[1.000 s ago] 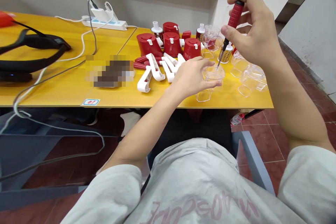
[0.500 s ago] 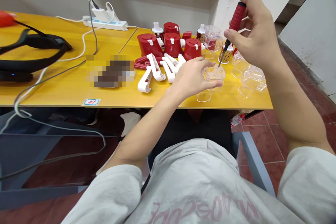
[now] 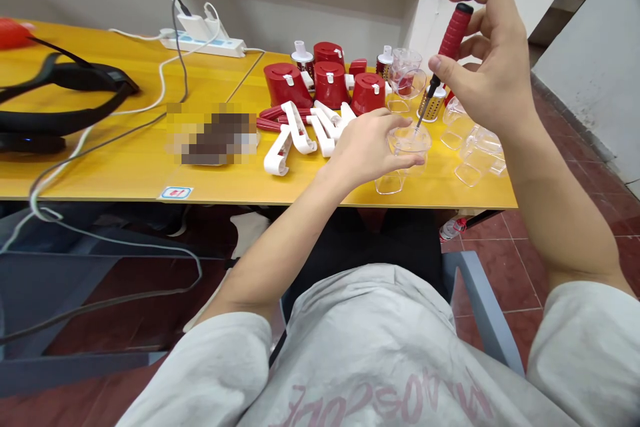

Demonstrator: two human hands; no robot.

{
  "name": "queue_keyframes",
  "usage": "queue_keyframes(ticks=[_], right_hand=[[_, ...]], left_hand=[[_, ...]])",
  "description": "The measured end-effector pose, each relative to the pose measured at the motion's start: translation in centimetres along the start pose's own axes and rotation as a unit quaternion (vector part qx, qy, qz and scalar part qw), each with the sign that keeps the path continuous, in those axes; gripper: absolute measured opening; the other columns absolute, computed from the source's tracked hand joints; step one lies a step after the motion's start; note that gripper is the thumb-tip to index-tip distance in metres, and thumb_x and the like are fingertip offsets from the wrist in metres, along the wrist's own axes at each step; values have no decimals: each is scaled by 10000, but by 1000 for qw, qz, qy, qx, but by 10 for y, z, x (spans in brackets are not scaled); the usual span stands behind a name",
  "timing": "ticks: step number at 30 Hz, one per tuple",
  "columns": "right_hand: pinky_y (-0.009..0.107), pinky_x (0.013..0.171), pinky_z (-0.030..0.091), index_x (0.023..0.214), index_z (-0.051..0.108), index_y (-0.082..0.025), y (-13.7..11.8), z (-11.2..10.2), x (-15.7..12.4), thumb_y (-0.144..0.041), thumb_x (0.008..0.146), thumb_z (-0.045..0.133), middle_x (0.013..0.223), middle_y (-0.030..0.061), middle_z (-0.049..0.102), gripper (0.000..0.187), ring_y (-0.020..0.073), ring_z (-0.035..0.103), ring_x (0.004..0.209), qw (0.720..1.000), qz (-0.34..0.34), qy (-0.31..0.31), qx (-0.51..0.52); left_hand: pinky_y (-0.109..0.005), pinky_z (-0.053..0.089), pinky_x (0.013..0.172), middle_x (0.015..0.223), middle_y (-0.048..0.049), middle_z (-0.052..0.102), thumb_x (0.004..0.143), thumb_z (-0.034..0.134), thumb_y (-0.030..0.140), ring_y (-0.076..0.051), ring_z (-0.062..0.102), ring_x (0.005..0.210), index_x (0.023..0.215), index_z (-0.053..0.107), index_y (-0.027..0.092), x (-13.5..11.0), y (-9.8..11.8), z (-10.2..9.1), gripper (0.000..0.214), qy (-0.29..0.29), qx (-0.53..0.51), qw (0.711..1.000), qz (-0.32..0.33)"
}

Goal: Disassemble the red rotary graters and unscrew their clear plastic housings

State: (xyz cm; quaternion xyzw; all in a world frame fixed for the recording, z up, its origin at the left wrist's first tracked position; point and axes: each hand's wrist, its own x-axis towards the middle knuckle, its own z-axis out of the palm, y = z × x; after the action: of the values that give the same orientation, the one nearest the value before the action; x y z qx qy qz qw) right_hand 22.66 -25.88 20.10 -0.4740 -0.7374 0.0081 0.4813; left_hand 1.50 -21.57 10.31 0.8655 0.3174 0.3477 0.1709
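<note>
My right hand (image 3: 493,60) grips the red handle of a screwdriver (image 3: 451,40), thumb on one side and fingers on the other. The screwdriver slants down to the left, and its tip is inside the round opening of a clear plastic part (image 3: 409,140). Around that part, near the table's front edge, my left hand (image 3: 373,143) is closed, thumb on the near side and fingers on the far side. Whether the tip touches a screw is too small to tell. White curved handles (image 3: 300,130) lie just left of my left hand.
Red plastic housings (image 3: 330,85) and perforated metal drums (image 3: 431,105) stand at the back. More clear parts (image 3: 480,147) lie on the right of the yellow table (image 3: 225,187). At left are a black headset (image 3: 65,113), a power strip (image 3: 215,43) and loose cables (image 3: 163,80).
My right hand's fingers have shifted slightly around the screwdriver handle, the index finger lifting a little off its end. The left hand and the clear part stay put.
</note>
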Motion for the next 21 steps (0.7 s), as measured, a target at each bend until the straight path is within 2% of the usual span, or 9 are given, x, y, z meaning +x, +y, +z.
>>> queue_keyframes(ticks=[3, 7, 12, 15, 17, 21], right_hand=[[442, 691, 606, 1295, 657, -578, 1, 1, 0, -194, 855, 774, 1184, -83, 743, 595, 244, 747, 955, 1000, 3, 11, 28], [411, 667, 613, 1282, 644, -490, 4, 4, 2, -108, 752, 774, 1111, -63, 752, 666, 236, 771, 951, 999, 7, 33, 43], [416, 650, 597, 1268, 646, -538, 13, 3, 5, -102, 751, 775, 1134, -89, 766, 689, 244, 778, 938, 998, 2, 24, 54], [416, 686, 625, 1238, 692, -522, 17, 3, 6, -88, 722, 794, 1132, -90, 780, 682, 237, 783, 947, 997, 5, 27, 72], [419, 736, 660, 1240, 717, -506, 19, 2, 6, -65, 717, 787, 1172, -81, 776, 688, 236, 793, 1023, 996, -1, 27, 85], [407, 781, 692, 1277, 733, -507, 18, 1, 6, -9, 767, 738, 1322, -74, 748, 713, 247, 729, 1353, 995, -31, 13, 89]], left_hand=[[-491, 593, 1108, 1329, -120, 836, 819, 1003, 582, -364, 791, 1222, 1349, 833, 199, 0, 0, 0, 676, 1, 2, 1000, 0], [-488, 587, 1113, 1321, -124, 835, 831, 997, 573, -362, 788, 1222, 1363, 830, 185, 0, 2, -1, 679, -2, 7, 1000, 0], [-486, 579, 1126, 1328, -116, 832, 832, 995, 567, -356, 784, 1230, 1364, 829, 200, 0, 2, 0, 668, -1, 7, 1000, -3], [-491, 581, 1127, 1324, -115, 835, 830, 997, 569, -357, 786, 1228, 1363, 831, 203, 0, 2, 0, 668, 0, 8, 1000, -2], [-492, 583, 1126, 1325, -117, 833, 831, 995, 573, -356, 786, 1226, 1370, 829, 203, 0, 2, 0, 674, -1, 8, 1000, -4], [-492, 582, 1128, 1328, -115, 834, 833, 991, 580, -354, 784, 1228, 1376, 827, 208, -1, 1, 0, 678, -1, 9, 1000, -3]])
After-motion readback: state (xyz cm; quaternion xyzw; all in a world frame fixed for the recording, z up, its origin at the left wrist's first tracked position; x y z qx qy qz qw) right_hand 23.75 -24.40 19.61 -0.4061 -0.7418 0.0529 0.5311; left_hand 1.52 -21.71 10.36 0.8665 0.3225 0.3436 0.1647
